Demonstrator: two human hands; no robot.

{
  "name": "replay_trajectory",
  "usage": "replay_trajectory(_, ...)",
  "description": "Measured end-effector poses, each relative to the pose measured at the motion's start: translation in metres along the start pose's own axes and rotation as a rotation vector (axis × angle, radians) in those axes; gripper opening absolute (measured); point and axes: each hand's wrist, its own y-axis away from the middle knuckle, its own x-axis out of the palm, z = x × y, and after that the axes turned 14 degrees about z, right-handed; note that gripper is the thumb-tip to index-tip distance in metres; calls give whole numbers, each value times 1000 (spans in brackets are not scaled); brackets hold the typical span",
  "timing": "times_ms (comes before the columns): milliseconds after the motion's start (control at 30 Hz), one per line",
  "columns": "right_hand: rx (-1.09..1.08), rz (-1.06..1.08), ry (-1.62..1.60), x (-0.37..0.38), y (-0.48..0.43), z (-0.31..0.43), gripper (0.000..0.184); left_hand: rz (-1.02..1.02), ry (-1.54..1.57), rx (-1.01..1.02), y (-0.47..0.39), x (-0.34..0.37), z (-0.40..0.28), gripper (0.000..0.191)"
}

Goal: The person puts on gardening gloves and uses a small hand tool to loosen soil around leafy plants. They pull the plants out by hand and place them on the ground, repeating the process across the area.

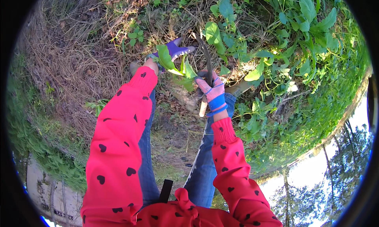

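My right hand [211,87], in a pink and blue work glove, grips a sickle by its pale wooden handle [203,107]. The sickle's dark curved blade [205,53] points up and away from me. My left hand [176,50] wears a purple glove with pale fingertips; its fingers are spread low over the dry grass, left of the blade. Between the hands is a cluster of broad green leaves [170,61]. It partly covers my left wrist and reaches to my right glove; its stem end is hidden.
Matted dry grass [68,58] covers the ground on the left. Tall leafy weeds [305,28] grow at the upper right, with low green vines [257,108] below them. My boot [239,88] stands beside the right hand. Trees [287,191] rise at the lower right.
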Motion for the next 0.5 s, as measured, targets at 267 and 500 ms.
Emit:
replay_trajectory(267, -18, 17, -2, 1, -2, -2, 33, -124, -236, 151, 3, 14, 2, 57)
replay_trajectory(500, -39, 13, 61, 3, -9, -3, 32, -239, -294, 190, -10, 18, 19, 65)
